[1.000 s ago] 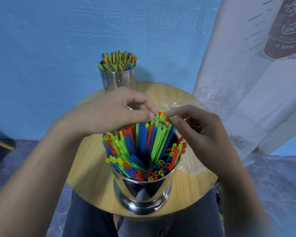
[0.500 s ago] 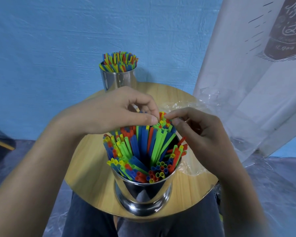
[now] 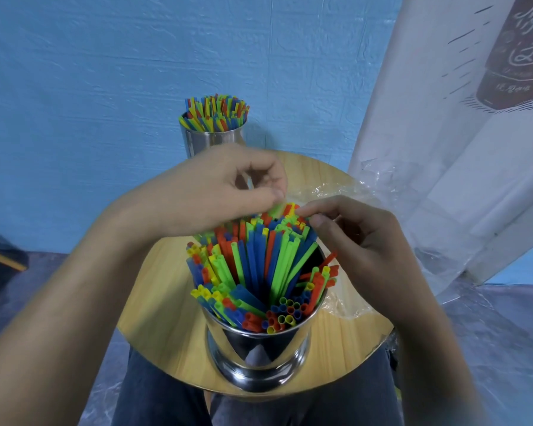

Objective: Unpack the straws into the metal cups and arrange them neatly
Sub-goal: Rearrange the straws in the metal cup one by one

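1. Straws (image 3: 253,265) in red, blue, green and yellow fill the near cup (image 3: 259,355). It is shiny metal. The straws fan out above its rim, and many lean toward its far side.
2. My left hand (image 3: 203,198) is over the far side of the near cup. Its fingers are curled. My thumb and first finger pinch the tip of a green straw at the top of the bunch.
3. My right hand (image 3: 360,238) is over the far right side of the near cup, just beside my left hand. Its fingers are curled too. My first finger and thumb pinch the tips of red and yellow straws.
4. My 2 hands almost touch above the straw tops.
5. The near cup stands on a round wooden table (image 3: 166,318), close to the edge by my body.
6. A far cup (image 3: 211,141), also metal, stands well behind the near cup. My left hand hides its lower part. Its own bunch of colored straws (image 3: 216,113) stands up straight and tidy.
7. Clear plastic wrap (image 3: 348,192) lies on the table behind and to the right of the near cup, partly under my right hand.
8. My dark trousers (image 3: 166,395) show below the near cup, under the table edge.
9. A white banner (image 3: 443,149) with dark print hangs far behind and to the right of the near cup.
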The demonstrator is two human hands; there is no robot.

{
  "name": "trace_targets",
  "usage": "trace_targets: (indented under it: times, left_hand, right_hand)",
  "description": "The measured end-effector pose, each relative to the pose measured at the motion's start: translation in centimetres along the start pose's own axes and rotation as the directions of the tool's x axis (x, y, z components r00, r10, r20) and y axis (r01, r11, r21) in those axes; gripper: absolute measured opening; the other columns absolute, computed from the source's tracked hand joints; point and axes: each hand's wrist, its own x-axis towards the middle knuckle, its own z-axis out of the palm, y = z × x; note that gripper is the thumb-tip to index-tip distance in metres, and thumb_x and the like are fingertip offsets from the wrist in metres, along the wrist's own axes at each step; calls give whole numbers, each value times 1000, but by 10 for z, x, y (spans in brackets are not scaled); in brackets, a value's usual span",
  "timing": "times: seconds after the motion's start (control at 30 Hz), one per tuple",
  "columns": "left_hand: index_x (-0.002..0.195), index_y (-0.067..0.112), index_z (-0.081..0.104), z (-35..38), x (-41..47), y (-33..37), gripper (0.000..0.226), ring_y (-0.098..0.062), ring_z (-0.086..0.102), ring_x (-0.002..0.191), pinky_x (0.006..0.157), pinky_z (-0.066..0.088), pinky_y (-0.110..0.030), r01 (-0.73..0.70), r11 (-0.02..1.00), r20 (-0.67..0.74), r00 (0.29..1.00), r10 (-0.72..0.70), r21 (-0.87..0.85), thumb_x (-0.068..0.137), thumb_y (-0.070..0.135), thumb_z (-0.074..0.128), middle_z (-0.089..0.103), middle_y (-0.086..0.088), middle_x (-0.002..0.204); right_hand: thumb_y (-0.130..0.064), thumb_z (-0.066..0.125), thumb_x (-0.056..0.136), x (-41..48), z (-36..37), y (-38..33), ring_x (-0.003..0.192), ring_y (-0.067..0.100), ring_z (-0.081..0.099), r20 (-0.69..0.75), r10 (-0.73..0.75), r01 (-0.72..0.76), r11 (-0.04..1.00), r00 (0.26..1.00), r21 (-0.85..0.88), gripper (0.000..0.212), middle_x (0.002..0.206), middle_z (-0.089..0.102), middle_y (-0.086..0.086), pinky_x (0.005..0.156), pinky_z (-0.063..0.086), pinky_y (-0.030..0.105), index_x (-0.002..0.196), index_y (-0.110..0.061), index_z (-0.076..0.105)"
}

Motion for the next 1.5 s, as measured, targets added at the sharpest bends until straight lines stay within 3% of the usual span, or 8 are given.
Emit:
trace_targets:
  times: [0.13,0.27,0.5,0.7,1.03,1.2,1.37,1.5]
  left_hand:
    - [92,8,63,0,3,-1,14,-33,61,76,66,48,-45,-64,986,-235,972,26,-154,97,20,59,71,-3,84]
    - [90,16,59,-2,6,5,13,-10,58,66,62,45,-20,-168,949,-458,889,30,-266,100,11,53,75,7,80]
    - [90,19,54,-20,3,15,16,-8,50,56,54,40,-23,-364,803,-732,670,-127,-472,104,14,47,68,8,82]
    - [93,14,56,-18,0,8,13,-6,52,59,59,45,-21,-449,593,-720,588,-367,-669,106,16,52,68,6,83]
    - [100,10,56,1,-9,-9,7,-6,58,64,65,51,-19,-444,438,-622,507,-596,-782,105,14,54,71,3,84]
    - [95,11,57,8,-15,-13,10,-7,62,67,69,53,-19,-418,437,-603,485,-634,-796,105,14,56,71,1,86]
    - [95,13,58,17,-23,-20,8,-10,68,72,73,55,-21,-322,488,-583,514,-630,-811,103,16,60,70,0,89]
    - [98,18,67,17,-32,-24,9,-15,71,79,76,57,-25,-164,656,-614,568,-547,-736,101,12,61,73,2,90]
  right_hand:
    - [-33,57,100,3,3,-4,80,25,64,-62,-26,26,1000,998,-3,16,98,70,-1,67,53,46,102,-40,72]
    - [-41,60,99,9,9,-12,83,19,60,-107,-40,36,998,993,-44,17,95,65,-8,67,47,26,100,-38,77]
    - [-52,61,91,11,17,-16,105,12,62,-85,-75,69,995,994,-73,16,102,67,-16,78,44,23,102,-49,72]
    - [-46,65,92,11,19,-17,109,9,62,-93,-94,87,993,991,-75,14,105,70,-26,84,46,24,105,-47,70]
    - [-47,64,90,5,15,-22,99,15,63,-159,-134,128,991,978,-45,26,96,70,-21,85,49,25,116,-47,68]
    - [-46,69,88,1,15,-23,99,16,64,-140,-138,136,990,981,-22,36,95,68,-19,86,48,21,123,-45,66]
    - [-28,71,96,2,10,-19,90,18,69,-219,-108,115,993,970,20,19,89,73,-15,79,53,24,110,-41,73]
    - [-30,61,97,3,7,-22,76,10,67,-307,-104,150,980,946,131,14,76,72,-4,74,51,23,99,-27,75]
